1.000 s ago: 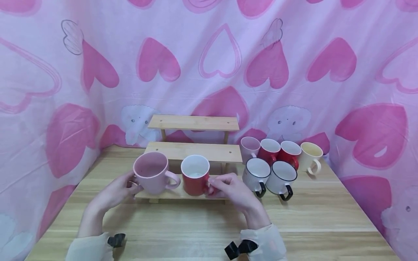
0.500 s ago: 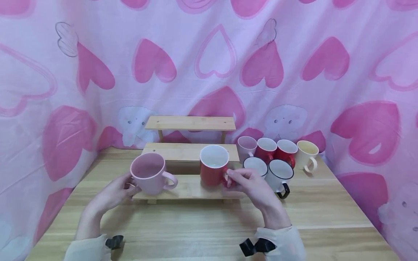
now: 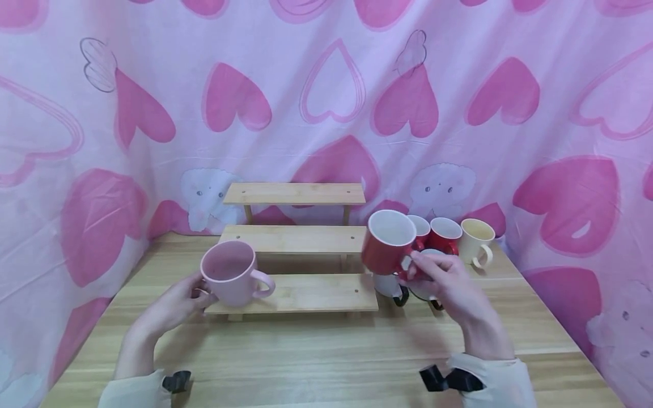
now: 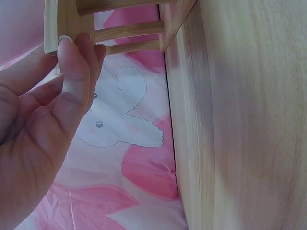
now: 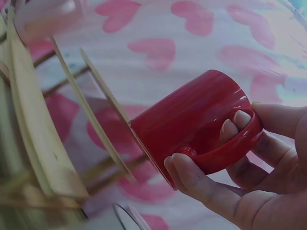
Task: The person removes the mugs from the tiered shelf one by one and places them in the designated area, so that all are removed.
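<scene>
My right hand [image 3: 451, 283] grips a red mug [image 3: 381, 249] with a white inside by its handle. The mug hangs in the air, right of the tiered wooden shelf [image 3: 306, 294], and partly hides the mugs behind it. In the right wrist view, fingers [image 5: 206, 191] curl through and around the red handle. My left hand [image 3: 173, 303] is at the left end of the lowest board, where its fingers [image 4: 74, 72] pinch the board's edge in the left wrist view. Beside it a pink mug [image 3: 229, 280] stands upright on that board, handle to the right; whether a finger touches it I cannot tell.
At the right stand more mugs: a red mug [image 3: 442, 238], a cream mug [image 3: 474, 246], another red one and white black-handled mugs, partly hidden. Two higher boards rise behind the lowest one on the wooden table [image 3: 306, 357]. A pink heart-print curtain [image 3: 285, 141] hangs behind.
My right hand has lifted the red mug off the lowest board and carried it right, in front of the other mugs. My left hand and the pink mug have stayed in place.
</scene>
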### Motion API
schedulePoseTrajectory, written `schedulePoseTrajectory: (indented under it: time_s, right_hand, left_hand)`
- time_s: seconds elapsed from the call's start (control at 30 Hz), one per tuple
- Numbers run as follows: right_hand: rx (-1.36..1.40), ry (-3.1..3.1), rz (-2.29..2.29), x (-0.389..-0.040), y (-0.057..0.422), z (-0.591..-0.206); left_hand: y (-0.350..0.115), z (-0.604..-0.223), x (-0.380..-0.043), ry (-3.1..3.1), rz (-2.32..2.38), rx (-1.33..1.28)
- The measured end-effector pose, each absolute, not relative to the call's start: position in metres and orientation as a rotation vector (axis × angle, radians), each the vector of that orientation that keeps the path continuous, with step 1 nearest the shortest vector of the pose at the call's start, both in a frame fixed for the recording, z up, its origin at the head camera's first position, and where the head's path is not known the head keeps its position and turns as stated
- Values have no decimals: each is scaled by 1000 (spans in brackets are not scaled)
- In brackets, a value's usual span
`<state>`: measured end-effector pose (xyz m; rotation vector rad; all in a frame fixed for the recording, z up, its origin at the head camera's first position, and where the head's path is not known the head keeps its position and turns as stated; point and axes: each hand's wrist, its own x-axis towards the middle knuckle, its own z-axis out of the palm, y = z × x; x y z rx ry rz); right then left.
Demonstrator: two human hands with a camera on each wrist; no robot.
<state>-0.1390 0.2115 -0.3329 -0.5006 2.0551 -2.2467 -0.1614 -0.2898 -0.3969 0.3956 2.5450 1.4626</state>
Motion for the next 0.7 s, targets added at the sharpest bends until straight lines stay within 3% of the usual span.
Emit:
schedulePoseTrajectory:
  time_s: [0.4, 0.7]
  right_hand:
    - [-546, 2000, -2393, -131, 288, -326]
    - [-329, 2051, -2452, -127, 339, -330]
  left_hand:
    - [-289, -395, -162, 2566, 1428, 384]
    - [-290, -396, -162, 2582, 1427, 401]
